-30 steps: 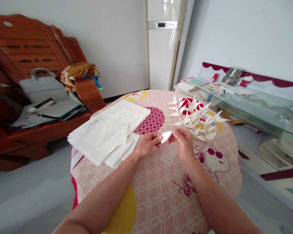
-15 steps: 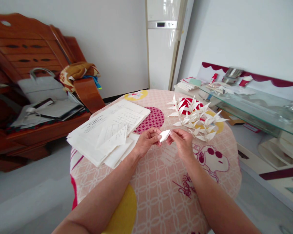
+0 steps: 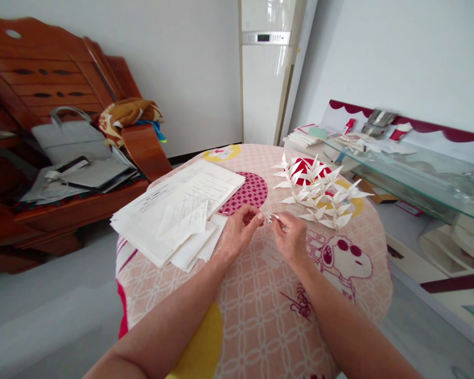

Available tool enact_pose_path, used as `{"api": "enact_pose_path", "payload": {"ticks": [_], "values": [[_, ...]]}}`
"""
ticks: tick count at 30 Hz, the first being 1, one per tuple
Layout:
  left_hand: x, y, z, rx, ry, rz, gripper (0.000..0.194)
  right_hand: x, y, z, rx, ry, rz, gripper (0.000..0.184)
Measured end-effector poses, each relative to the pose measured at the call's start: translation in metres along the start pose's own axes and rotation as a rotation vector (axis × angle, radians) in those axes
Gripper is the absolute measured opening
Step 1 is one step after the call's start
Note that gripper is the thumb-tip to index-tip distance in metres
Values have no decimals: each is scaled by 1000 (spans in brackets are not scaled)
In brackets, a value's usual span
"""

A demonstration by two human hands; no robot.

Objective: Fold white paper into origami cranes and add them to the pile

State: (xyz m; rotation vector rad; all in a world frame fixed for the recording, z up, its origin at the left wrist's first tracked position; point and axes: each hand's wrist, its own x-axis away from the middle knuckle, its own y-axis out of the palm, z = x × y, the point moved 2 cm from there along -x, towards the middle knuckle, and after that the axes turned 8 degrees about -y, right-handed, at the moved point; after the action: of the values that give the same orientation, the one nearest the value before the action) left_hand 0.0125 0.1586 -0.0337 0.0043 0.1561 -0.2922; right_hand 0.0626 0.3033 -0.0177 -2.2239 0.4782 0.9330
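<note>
A small piece of folded white paper [image 3: 269, 216] is held over the tablecloth, turned nearly edge-on. My right hand [image 3: 291, 237] pinches its right end between thumb and fingers. From the other side, the thumb and fingertips of my left hand [image 3: 242, 229] close on the left end. Just beyond my right hand, several white paper cranes [image 3: 319, 189] stand in a cluster with pointed wings. A stack of printed sheets [image 3: 174, 210] lies to the left of my left hand, with smaller loose pieces [image 3: 199, 245] at its near edge.
The round table wears a pink patterned tablecloth [image 3: 256, 316]. To the right is a glass shelf [image 3: 414, 173] bearing papers, a red-and-white cup [image 3: 400, 131] and metal bowls [image 3: 379, 122]. A wooden bench [image 3: 55, 68] with a grey bag [image 3: 69, 134] stands on the left.
The folded paper has turned from showing a flat diamond face to nearly edge-on. My right hand has rotated, its fingers curling in more. The view has shifted slightly.
</note>
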Motion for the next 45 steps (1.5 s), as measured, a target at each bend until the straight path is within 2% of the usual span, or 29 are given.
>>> {"api": "enact_pose_path", "payload": {"ticks": [2,6,16,25,35,45], "values": [[4,4,5,22,-12,-31,34,1,2,0,66,-49,5,24],[7,9,10,44,-66,-14,35,2,5,1,92,-59,-11,20],[2,9,2,246,-132,-32,31,0,2,2,65,-21,24,26],[3,9,5,200,-123,-18,35,3,6,0,126,-65,8,24],[3,10,7,350,-200,-58,31,3,4,3,122,-18,-2,27],[3,10,8,320,-215,-55,33,4,6,1,151,-73,-14,25]]}}
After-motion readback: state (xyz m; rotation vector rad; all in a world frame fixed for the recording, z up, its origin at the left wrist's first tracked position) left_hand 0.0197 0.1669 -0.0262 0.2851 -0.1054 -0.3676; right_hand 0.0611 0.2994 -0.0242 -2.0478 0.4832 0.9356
